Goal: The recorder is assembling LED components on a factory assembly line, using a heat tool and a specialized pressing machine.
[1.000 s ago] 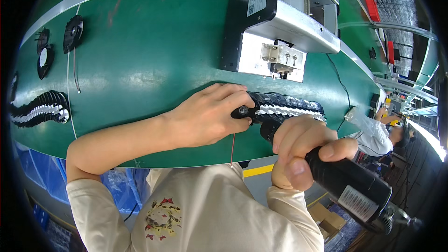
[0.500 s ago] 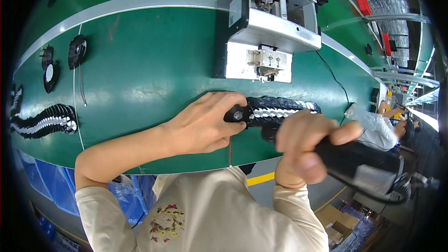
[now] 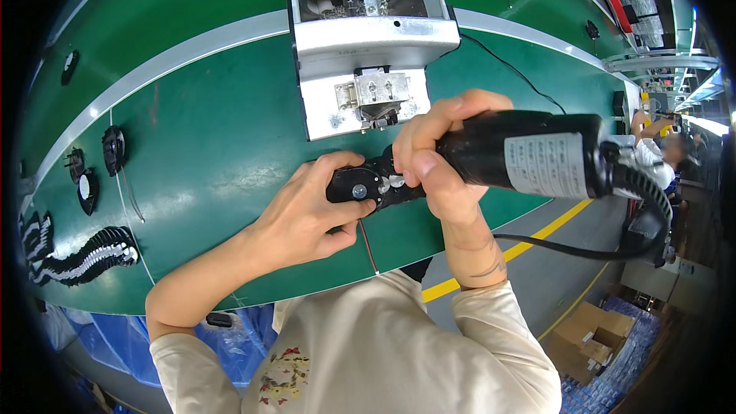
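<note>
My left hand (image 3: pixel 304 207) pinches a small black teardrop-shaped part (image 3: pixel 353 186) between thumb and fingers on the green bench. A round clear piece sits in its face, and a thin red and black wire (image 3: pixel 369 244) runs from it toward the bench edge. My right hand (image 3: pixel 442 155) is wrapped round a black corded electric screwdriver (image 3: pixel 521 152) with a pale label, lying nearly level above the bench. Its tip is hidden by my fingers. Beneath that hand, a row of similar black parts (image 3: pixel 405 192) adjoins the held one, mostly covered.
A metal bench machine (image 3: pixel 376 46) stands just beyond my hands. On the left lie a stacked row of black and white parts (image 3: pixel 88 257) and several loose black parts (image 3: pixel 113 149). The screwdriver's thick cable (image 3: pixel 652 215) loops at right. Another person (image 3: pixel 652 152) sits far right.
My right hand has brought the screwdriver leftward and up, close beside my left hand. The view has shifted, so the machine appears farther left. My left hand still holds the black part.
</note>
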Action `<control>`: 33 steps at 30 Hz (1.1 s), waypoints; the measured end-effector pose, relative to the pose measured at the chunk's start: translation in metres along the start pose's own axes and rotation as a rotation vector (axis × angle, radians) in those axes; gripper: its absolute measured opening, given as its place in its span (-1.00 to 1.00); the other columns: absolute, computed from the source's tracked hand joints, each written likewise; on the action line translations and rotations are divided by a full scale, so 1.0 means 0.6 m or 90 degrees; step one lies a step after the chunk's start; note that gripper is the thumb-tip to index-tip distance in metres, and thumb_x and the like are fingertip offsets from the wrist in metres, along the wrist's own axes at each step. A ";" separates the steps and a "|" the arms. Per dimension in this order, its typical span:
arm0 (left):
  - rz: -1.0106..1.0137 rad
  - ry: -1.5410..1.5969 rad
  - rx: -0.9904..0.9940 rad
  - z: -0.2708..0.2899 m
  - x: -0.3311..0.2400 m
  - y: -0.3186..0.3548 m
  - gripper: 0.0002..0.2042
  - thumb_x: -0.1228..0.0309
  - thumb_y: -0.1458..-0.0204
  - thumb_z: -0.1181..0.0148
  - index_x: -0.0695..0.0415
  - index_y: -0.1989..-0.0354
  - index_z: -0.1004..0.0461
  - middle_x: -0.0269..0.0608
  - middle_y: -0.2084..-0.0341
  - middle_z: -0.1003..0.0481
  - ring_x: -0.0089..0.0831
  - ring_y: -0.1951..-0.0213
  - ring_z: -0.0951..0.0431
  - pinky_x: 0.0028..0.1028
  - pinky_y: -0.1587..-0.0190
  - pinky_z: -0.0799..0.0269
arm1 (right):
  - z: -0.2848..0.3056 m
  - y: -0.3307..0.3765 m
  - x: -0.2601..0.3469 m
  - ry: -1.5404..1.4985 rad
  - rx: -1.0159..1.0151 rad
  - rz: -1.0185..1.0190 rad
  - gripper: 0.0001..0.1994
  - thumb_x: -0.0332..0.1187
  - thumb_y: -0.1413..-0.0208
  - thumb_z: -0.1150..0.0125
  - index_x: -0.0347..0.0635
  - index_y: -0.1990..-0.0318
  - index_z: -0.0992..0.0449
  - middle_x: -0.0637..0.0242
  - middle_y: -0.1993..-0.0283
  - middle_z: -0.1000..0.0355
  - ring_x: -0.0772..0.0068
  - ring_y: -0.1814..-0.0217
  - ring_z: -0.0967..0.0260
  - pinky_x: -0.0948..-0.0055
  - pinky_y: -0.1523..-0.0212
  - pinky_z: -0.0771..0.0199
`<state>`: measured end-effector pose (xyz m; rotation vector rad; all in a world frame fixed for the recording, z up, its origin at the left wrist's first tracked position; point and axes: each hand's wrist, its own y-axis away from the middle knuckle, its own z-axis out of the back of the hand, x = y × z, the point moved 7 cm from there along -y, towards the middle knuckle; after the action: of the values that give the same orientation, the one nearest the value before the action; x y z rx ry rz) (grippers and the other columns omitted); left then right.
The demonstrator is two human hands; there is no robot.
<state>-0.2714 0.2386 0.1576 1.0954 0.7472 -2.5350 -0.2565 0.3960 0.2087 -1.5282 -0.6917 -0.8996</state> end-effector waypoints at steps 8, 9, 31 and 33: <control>0.013 0.004 -0.009 -0.006 0.002 0.003 -0.64 0.57 0.35 -0.37 0.07 0.24 -0.69 0.00 -0.06 -0.42 -0.03 -0.04 -0.49 -0.18 -0.01 -0.49 | 0.009 -0.003 0.011 0.020 0.000 0.017 -0.50 -0.55 -0.03 -0.20 -0.15 -0.11 -0.15 0.30 0.56 -0.26 0.52 0.68 -0.19 0.42 0.59 -0.38; 0.012 0.010 -0.014 -0.006 0.002 0.002 -0.63 0.57 0.36 -0.37 0.07 0.24 -0.69 0.00 -0.06 -0.42 -0.03 -0.04 -0.49 -0.17 -0.01 -0.49 | 0.013 -0.008 0.022 0.004 -0.013 0.026 -0.50 -0.54 -0.03 -0.19 -0.15 -0.12 -0.15 0.31 0.56 -0.26 0.51 0.68 -0.19 0.42 0.59 -0.37; 0.227 -0.606 -0.294 0.512 0.260 0.031 -0.60 0.49 0.08 -0.33 0.14 0.00 -0.48 -0.02 0.07 -0.55 -0.04 0.04 -0.54 -0.19 -0.05 -0.45 | 0.036 -0.058 0.139 -0.195 -0.093 0.123 -0.53 -0.35 -0.17 -0.21 -0.20 -0.17 -0.19 0.37 0.50 -0.27 0.49 0.66 -0.23 0.42 0.57 -0.32; 0.312 -0.649 -0.298 0.597 0.332 0.073 -0.62 0.53 0.09 -0.28 0.14 0.01 -0.47 0.01 0.10 -0.54 -0.02 -0.01 -0.54 -0.19 -0.10 -0.44 | 0.046 -0.067 0.147 -0.246 -0.124 0.151 -0.52 -0.28 -0.21 -0.17 -0.22 -0.20 -0.18 0.36 0.48 -0.28 0.50 0.64 -0.23 0.41 0.55 -0.33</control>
<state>-0.5986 -0.0078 0.2028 -0.1927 0.5993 -1.9397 -0.2388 0.4240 0.3039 -1.9405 -0.6916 -0.5070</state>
